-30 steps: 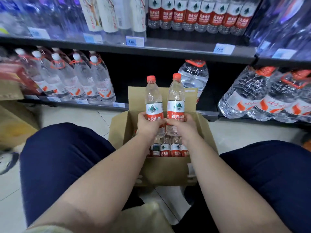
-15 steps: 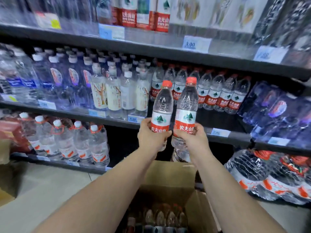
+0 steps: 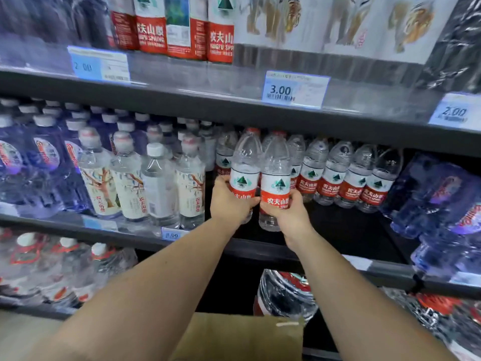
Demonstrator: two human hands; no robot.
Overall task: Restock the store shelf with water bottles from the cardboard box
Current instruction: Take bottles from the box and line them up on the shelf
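Water bottles (image 3: pixel 244 162): arriving from cardboard box (image 3: pixel 234 337) at shelf (image 3: pixel 338 225); placement nearing.
Left hand (image 3: pixel 229 201): gripping one.
Right hand (image 3: pixel 289 214): gripping other.

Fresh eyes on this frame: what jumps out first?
Dead centre, the left hand grips the left bottle and the right hand grips the right bottle, both upright, side by side, red-labelled, at the bare dark stretch of the middle shelf. Behind to the right stands a row of matching bottles; above them, a 3.00 price tag.
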